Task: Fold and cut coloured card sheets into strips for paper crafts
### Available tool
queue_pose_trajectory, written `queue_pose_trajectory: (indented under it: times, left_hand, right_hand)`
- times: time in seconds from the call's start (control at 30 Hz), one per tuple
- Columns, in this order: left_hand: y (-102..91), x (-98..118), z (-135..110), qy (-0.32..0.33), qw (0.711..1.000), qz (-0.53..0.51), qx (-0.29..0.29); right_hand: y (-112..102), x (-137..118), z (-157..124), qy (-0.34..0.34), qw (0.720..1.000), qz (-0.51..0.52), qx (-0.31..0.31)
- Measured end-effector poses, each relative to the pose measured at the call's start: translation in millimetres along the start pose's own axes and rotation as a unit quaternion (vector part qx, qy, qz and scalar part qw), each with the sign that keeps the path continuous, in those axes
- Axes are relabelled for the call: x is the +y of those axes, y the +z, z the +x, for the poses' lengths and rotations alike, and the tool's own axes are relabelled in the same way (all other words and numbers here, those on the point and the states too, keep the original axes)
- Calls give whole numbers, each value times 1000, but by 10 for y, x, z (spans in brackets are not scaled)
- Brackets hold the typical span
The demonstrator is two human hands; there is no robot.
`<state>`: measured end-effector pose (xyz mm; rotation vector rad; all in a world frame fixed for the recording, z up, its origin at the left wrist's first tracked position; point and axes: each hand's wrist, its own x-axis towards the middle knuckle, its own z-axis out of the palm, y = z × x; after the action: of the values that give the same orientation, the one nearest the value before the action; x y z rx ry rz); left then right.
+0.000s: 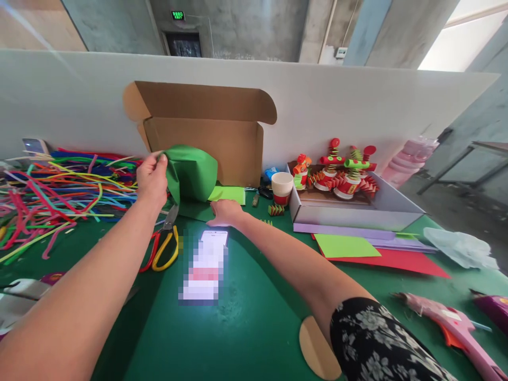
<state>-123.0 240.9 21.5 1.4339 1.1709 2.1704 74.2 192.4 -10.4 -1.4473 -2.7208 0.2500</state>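
A green sheet [194,172], paper or thin cloth, stands up and curves over in front of the cardboard box. Its upper left corner is pinched between the thumb and fingers of my left hand [153,181]. Lower down, my right hand [227,213] rests by the sheet's flat lower part, thumb and forefinger apart; its other fingers are mostly hidden. Scissors [165,241] with red and yellow handles lie below the sheet. A lit phone [206,267], its screen blurred out, is just in front of my right hand. Behind that hand lies light green paper [230,194].
Many pipe cleaners [79,185] are heaped at left. An open cardboard box [238,148] stands behind. A paper cup [282,188] is beside a white tray [357,214] of cup figures. Coloured paper [349,246], a pink glue gun [448,320] and a cardboard disc [317,349] lie at right.
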Motion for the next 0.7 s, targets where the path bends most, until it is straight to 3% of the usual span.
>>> queue_pose_trajectory:
  times: [0.33,0.4,0.47,0.53,0.57,0.63,0.7]
  left_hand:
    - [-17,106,-116,-18,988,101,-113]
    - [-39,177,-167,-16,979,136,-153]
    - [-55,256,-222,-11,964,172,-204]
    - [-66,335,-275,-1,946,201,-254]
    - [-72,374,-302,5,939,208,-275]
    - [-96,450,-362,27,916,231,-327]
    - [-143,527,-450,62,871,292,-391]
  right_hand:
    - [-144,242,11,69,997,35,23]
    - [-240,283,-22,119,985,53,113]
    - [-351,313,-68,142,955,67,253]
    - [-455,335,-107,82,933,61,344]
    - [-497,343,-115,24,935,47,350]
    - [-553,354,-108,-95,946,11,310]
    - [-573,354,-80,-169,952,-19,255]
